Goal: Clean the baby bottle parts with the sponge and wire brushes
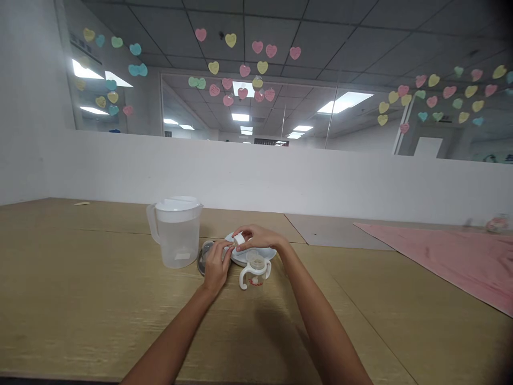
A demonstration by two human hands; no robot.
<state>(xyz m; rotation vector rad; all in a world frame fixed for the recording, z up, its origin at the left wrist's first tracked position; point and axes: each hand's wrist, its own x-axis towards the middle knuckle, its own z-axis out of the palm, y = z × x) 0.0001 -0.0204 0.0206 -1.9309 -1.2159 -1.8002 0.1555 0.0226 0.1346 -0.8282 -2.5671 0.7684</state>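
Observation:
My right hand is closed round a small white bottle collar, held tilted above a pale plate. My left hand pinches at the collar's open side; what lies between its fingertips is too small to make out. Just below my hands, a clear baby bottle with white handles on both sides and a red print stands upright, its top uncovered. The pale plate lies behind the bottle, partly hidden by my right hand. Beside my left hand, a clear dome-shaped cover rests on a grey dish, partly hidden.
A translucent pitcher with a white lid stands left of my hands. A pink cloth covers the table's right side, with a blurred jar at its far edge. Behind the brown tabletop rises a white wall.

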